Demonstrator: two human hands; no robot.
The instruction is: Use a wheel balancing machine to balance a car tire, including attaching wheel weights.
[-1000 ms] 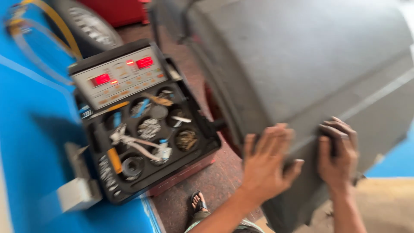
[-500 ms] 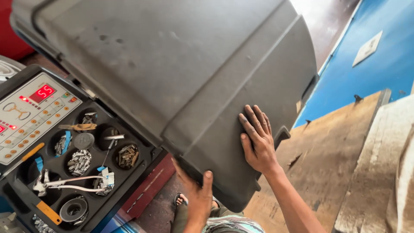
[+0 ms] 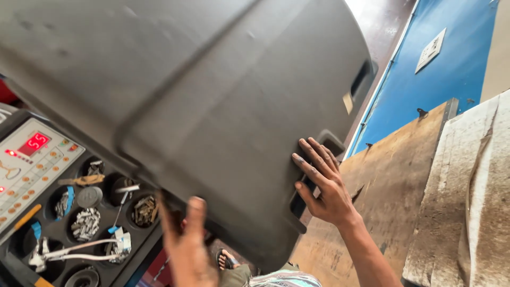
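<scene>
Your right hand (image 3: pixel 324 186) lies spread flat against the grey hood (image 3: pixel 212 106); your left hand (image 3: pixel 186 244) hooks its lower edge. The hood hangs tilted over the tray (image 3: pixel 79 212).

There is a single view, from a camera worn on the person's head, looking steeply down and forward from very close, so that the big grey plastic hood (image 3: pixel 212 106) fills most of the upper picture and both hands enter from the bottom edge, the left hand (image 3: pixel 186 244) blurred by its nearness and the right hand (image 3: pixel 321 183) sharper. The view seems tilted, with the machine's control panel (image 3: pixel 32 165) and its tray of small weights (image 3: pixel 101 212) cut off at lower left, a sandalled foot (image 3: pixel 227 260) far below, and the blue wall (image 3: pixel 451 69) and wooden board (image 3: pixel 388 186) running off to the right.
</scene>
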